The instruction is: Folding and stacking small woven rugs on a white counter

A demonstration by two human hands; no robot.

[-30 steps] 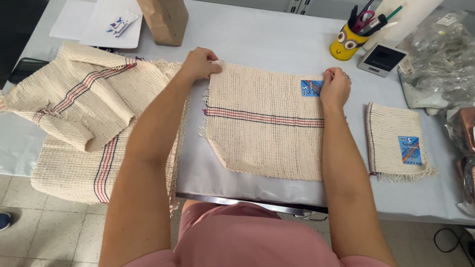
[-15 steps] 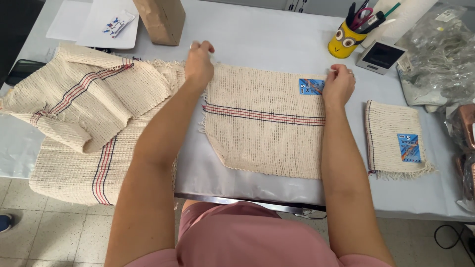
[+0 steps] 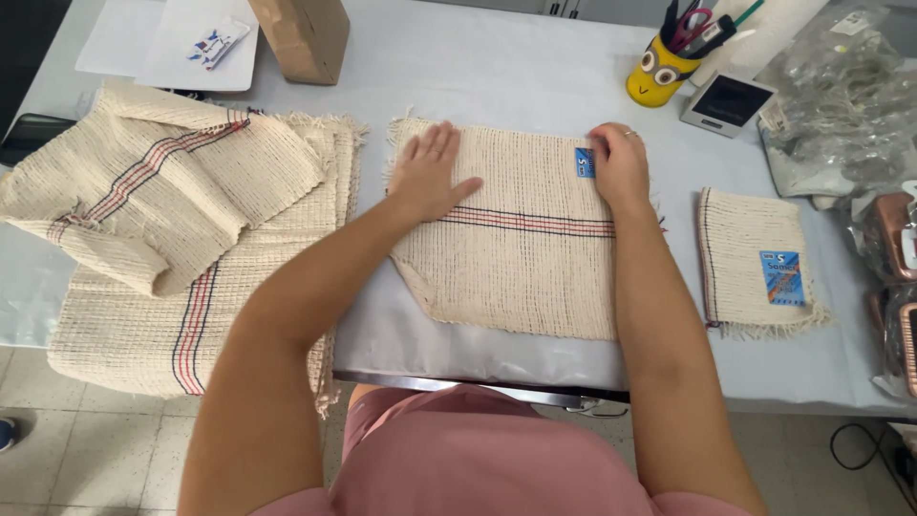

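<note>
Grey table (image 3: 535, 67): one folded cloth (image 3: 755, 263) lay beyond right hand (image 3: 621, 167); both flat palms, left hand (image 3: 428, 172) too, pressed half-folded cloth (image 3: 521, 258); unfolded pile (image 3: 172, 239) waited past left.

Both hands, left hand (image 3: 430, 172) and right hand (image 3: 619, 164), apparently press flat on woven cloth (image 3: 521, 248).

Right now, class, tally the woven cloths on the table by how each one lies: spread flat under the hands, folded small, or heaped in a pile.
Flat cloth under both hands: 1
Small folded cloth: 1
Pile of cloths: 1 heap; how many it holds cannot be told
Total: 2 single cloths and 1 pile
</note>
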